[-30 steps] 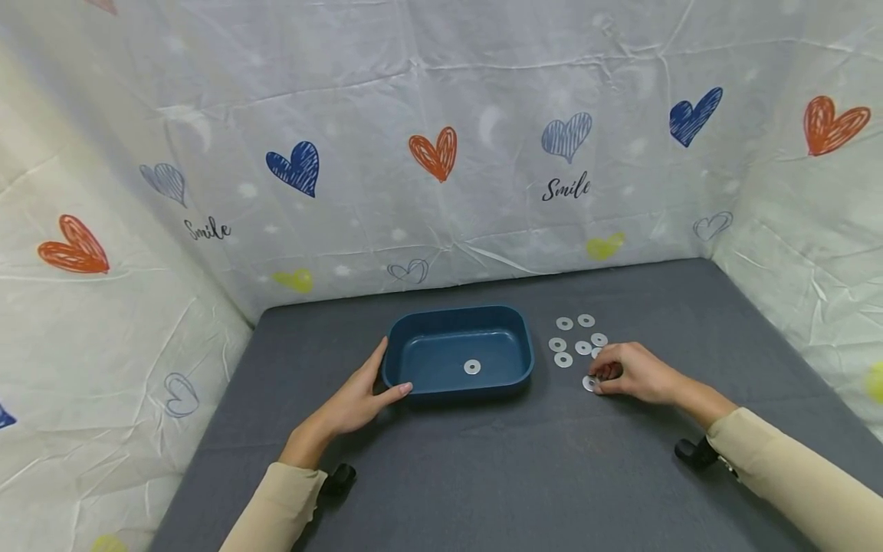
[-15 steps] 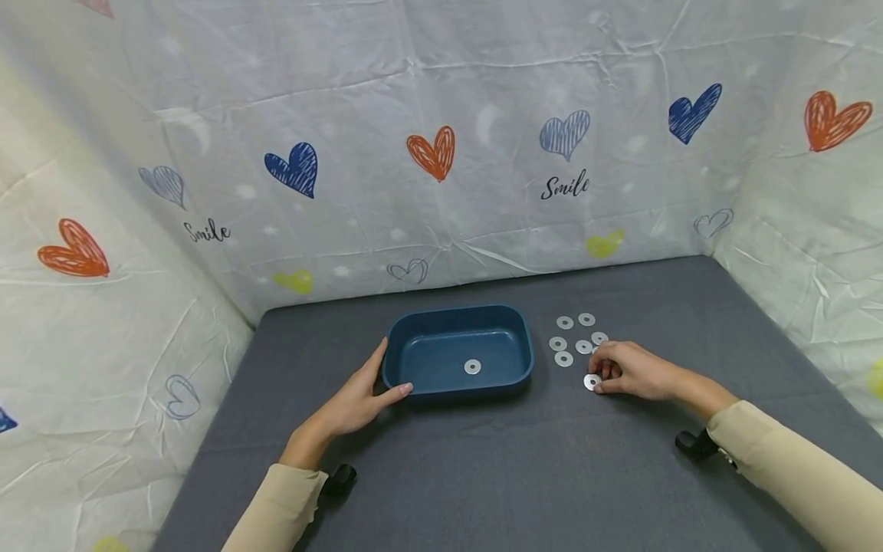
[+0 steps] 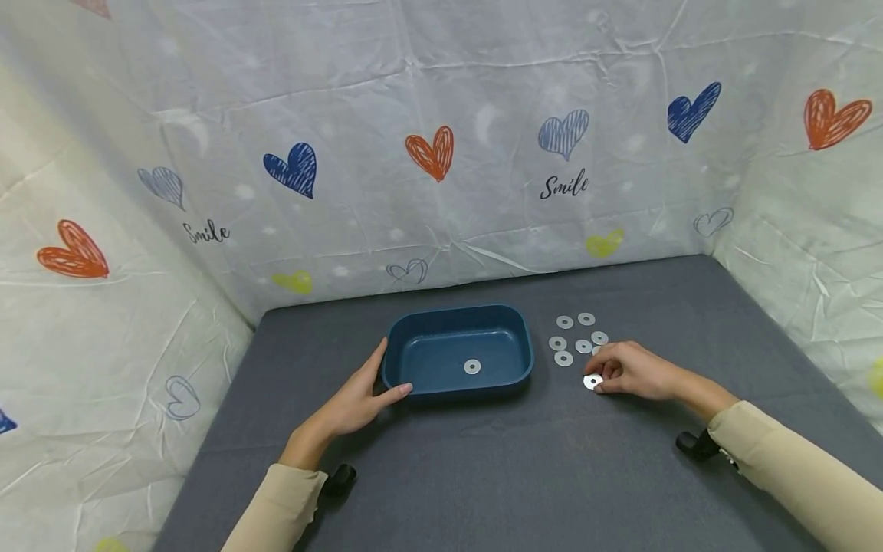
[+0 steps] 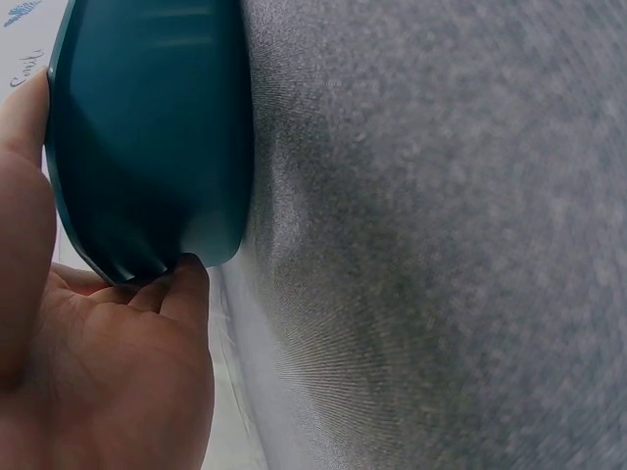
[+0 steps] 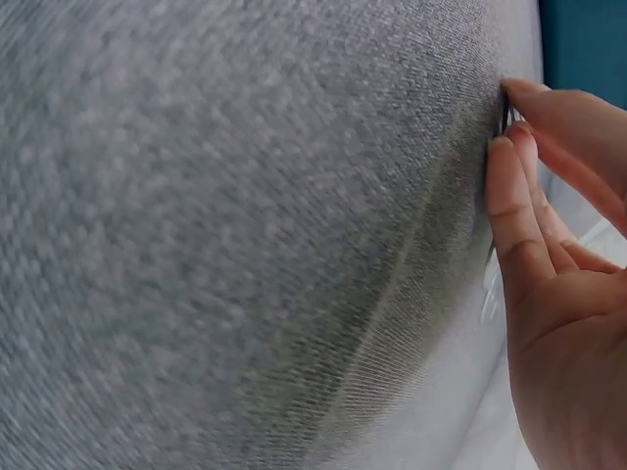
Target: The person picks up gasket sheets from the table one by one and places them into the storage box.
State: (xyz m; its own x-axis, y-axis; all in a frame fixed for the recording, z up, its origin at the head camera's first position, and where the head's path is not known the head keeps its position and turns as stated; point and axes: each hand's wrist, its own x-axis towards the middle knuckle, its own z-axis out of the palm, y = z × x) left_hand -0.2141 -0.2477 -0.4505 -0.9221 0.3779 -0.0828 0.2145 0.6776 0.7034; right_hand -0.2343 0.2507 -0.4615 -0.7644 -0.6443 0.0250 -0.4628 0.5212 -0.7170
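Observation:
My left hand (image 3: pixel 355 395) grips the left end of a blue rectangular tray (image 3: pixel 441 389), thumb over the near rim and fingers along the outer wall. Inside the tray lies one flat silver washer (image 3: pixel 467 367). To the right of it, my right hand (image 3: pixel 636 372) pinches another washer (image 3: pixel 588 385) between thumb and fingers, close over the grey cloth. In the right wrist view, the fingertips (image 5: pixel 500 144) are right at the cloth, with the thin dark edge of the washer between them and the thumb.
Several more washers (image 3: pixel 559 359) lie loose between the tray and my right hand, one partly hidden by the fingers. Grey cloth (image 3: pixel 497 475) covers the table. A white curtain printed with hearts (image 3: pixel 483 215) hangs behind and at both sides.
My right fingers have closed in on the washer, which has shifted very slightly and now catches brighter light. The left hand and tray stay in place.

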